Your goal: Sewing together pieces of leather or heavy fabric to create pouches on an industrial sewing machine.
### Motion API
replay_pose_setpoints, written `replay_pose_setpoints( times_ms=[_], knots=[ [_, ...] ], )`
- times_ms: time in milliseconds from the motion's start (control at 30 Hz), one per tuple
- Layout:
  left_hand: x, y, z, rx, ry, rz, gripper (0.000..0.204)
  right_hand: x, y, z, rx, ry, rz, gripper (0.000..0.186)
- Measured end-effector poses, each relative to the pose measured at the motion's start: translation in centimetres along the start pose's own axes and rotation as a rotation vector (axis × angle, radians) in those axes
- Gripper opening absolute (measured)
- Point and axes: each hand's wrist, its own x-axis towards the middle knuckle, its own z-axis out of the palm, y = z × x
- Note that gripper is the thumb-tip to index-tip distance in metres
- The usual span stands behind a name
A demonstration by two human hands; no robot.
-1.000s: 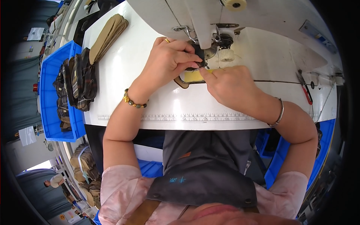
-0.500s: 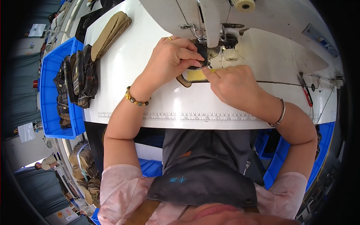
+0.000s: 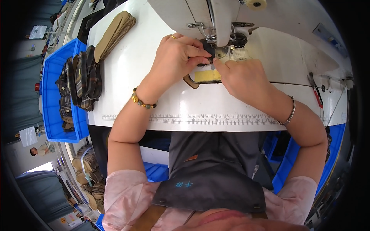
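At the sewing machine (image 3: 285,23), a small dark piece of fabric (image 3: 208,47) lies beside the metal plate under the machine's head. My left hand (image 3: 179,54) pinches its near edge between thumb and fingers. From the right, my right hand (image 3: 244,77) meets the same edge with its index fingertip, the other fingers curled under. Its thumb is hidden, and the hands nearly touch. A yellow strip (image 3: 207,76) on the table sits just below the fingertips, next to a tan-edged cutout.
Stacked tan sole-shaped pieces (image 3: 111,36) lie at the table's far left. Plaid fabric pieces (image 3: 92,79) hang over the rim of a blue bin (image 3: 83,123). Red-handled snips (image 3: 317,93) rest at the right. A printed ruler (image 3: 185,119) runs along the front edge.
My right hand has shifted slightly up and right, its fingertip now higher along the fabric's edge. My left hand keeps its pinch. The whole view has shifted slightly.
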Motion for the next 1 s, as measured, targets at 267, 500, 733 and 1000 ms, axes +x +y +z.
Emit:
replay_pose_setpoints(
  times_ms=[267,500,733,1000],
  knots=[
    [1.09,0.06,0.20,0.058,0.107,-0.078,0.011,0.27,0.61,0.55,0.032,0.094,-0.027,0.005],
    [0.88,0.19,0.24,0.012,0.134,-0.126,0.007,0.24,0.49,0.24,0.038,0.066,-0.031,0.004],
    [0.90,-0.13,0.73,0.038,0.150,-0.118,0.008,0.10,0.55,0.43,0.030,0.063,-0.031,0.004],
    [0.93,0.07,0.86,0.072,0.173,-0.102,0.011,0.17,0.61,0.49,0.046,0.087,-0.032,0.003]
  ],
)
